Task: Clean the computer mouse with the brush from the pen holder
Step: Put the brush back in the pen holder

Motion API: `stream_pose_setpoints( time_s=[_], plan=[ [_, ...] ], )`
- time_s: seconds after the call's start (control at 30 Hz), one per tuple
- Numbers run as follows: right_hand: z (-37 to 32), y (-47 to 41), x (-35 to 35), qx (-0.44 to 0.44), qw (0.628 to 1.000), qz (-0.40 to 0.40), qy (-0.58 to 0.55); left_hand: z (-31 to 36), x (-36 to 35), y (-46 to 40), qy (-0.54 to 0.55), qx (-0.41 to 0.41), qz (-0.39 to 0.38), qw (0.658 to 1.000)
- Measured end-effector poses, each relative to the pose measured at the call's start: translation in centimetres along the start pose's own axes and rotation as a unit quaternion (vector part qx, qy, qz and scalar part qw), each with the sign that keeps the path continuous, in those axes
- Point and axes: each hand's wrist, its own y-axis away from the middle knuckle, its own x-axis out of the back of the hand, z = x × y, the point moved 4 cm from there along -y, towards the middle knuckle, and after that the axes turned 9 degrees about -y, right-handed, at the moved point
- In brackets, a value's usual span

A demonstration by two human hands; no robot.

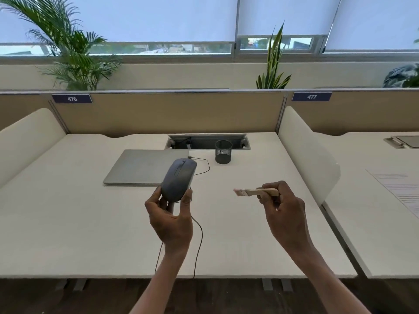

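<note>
My left hand (170, 219) is raised palm up above the pale desk (68, 223), fingers clamped round the rear of the smooth grey oval mouse (178, 179); its nose points away toward the mesh pen holder (223, 152). My right hand (284, 213) pinches the flat wooden brush (256, 191), held level right of the mouse, bristles pointing toward it.

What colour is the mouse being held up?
Dark grey, seen clearly in the head view: the computer mouse in the left hand.
</note>
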Motion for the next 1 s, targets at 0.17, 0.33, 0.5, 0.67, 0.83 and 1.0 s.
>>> stream_pose_setpoints(
  time_s=[0.17,0.33,0.5,0.67,0.83,1.0],
  plan=[
    [1.9,-4.5,-2.3,0.022,1.000,-0.004,0.012,-2.2,-2.4,-2.0,-0.003,0.016,-0.003,1.000],
    [4.5,-10.7,-4.9,0.082,0.996,0.009,0.029,-4.2,-5.1,-3.5,-0.011,0.028,0.005,1.000],
    [8.7,-18.7,-7.9,0.103,0.994,0.019,0.024,-5.9,-8.4,-4.3,-0.021,0.046,0.023,0.998],
    [13.7,-26.3,-12.4,0.089,0.992,0.015,0.087,-7.4,-11.4,-5.0,-0.022,0.058,0.024,0.998],
    [18.5,-31.2,-18.0,0.070,0.985,-0.028,0.156,-8.4,-13.0,-5.3,-0.028,0.068,0.038,0.997],
    [23.0,-32.8,-22.1,0.039,0.965,-0.119,0.229,-9.6,-13.3,-5.2,-0.032,0.087,0.058,0.994]
  ],
)
